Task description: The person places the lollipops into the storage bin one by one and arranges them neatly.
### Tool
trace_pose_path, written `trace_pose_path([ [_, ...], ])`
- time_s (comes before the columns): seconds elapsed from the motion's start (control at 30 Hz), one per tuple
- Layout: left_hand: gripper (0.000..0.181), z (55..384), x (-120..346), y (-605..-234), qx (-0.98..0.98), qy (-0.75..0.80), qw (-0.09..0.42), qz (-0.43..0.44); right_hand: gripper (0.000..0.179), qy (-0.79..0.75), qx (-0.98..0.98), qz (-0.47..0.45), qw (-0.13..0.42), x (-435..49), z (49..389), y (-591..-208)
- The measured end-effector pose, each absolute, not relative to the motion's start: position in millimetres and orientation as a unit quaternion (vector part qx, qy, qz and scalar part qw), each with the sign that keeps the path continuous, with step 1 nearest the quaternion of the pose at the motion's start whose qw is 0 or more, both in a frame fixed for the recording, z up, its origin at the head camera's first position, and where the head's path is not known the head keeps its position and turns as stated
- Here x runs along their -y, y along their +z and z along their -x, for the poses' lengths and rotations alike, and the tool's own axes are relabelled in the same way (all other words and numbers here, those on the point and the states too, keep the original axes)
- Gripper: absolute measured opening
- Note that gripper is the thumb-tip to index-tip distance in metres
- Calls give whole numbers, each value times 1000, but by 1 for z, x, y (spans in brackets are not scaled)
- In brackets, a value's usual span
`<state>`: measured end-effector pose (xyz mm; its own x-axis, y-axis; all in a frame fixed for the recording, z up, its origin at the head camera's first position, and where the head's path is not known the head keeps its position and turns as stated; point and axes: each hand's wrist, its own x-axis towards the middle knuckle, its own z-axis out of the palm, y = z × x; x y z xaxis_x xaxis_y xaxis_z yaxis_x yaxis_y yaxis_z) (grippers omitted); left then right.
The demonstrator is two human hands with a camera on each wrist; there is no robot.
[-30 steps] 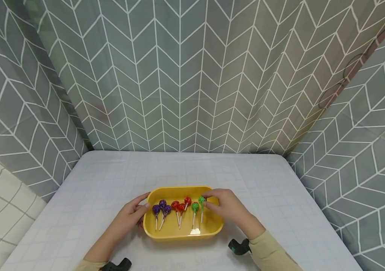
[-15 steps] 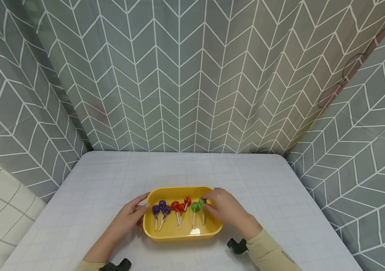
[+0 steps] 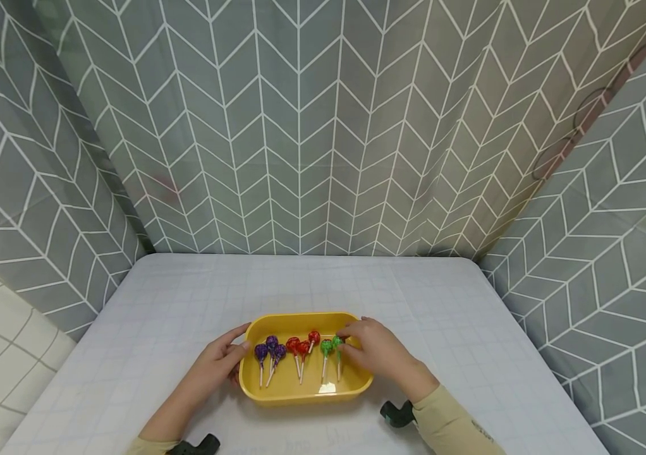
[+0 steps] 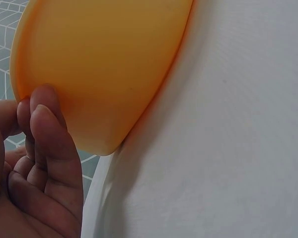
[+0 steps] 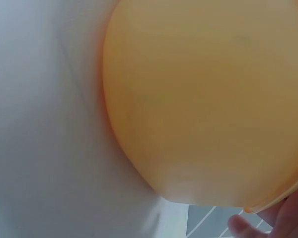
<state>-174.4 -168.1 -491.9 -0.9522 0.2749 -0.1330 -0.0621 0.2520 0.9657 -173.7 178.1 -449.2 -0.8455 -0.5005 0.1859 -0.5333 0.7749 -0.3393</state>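
A yellow tray [image 3: 357, 383] stands on the white table, with several lollipops inside. Purple lollipops [image 3: 260, 352] lie at its left, red lollipops [image 3: 292, 344] in the middle, and a green lollipop [image 3: 326, 347] right of them. My left hand [image 3: 216, 361] holds the tray's left end, thumb over the rim; the left wrist view shows fingers [image 4: 52, 129] against the outer wall. My right hand [image 3: 382, 349] reaches over the right rim and pinches the head of a second green lollipop [image 3: 338, 366], beside the first. In the right wrist view the tray wall [image 5: 198, 109] hides most of that hand.
The white-covered table [image 3: 311, 284] extends behind and to both sides of the tray. A patterned grey curtain [image 3: 311, 126] hangs along its back and sides. Dark wrist devices [image 3: 398, 414] sit by both cuffs.
The right hand has shifted the second green lollipop slightly toward the near side and left, closer to the first one. My left hand keeps its hold on the tray.
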Motion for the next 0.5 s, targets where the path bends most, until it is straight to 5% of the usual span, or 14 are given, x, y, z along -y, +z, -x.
trace_pose_path([
  [0.5,53,176,168,-495,-781,606,138,-58,17,121,945,-296,67,-171,173,-446],
])
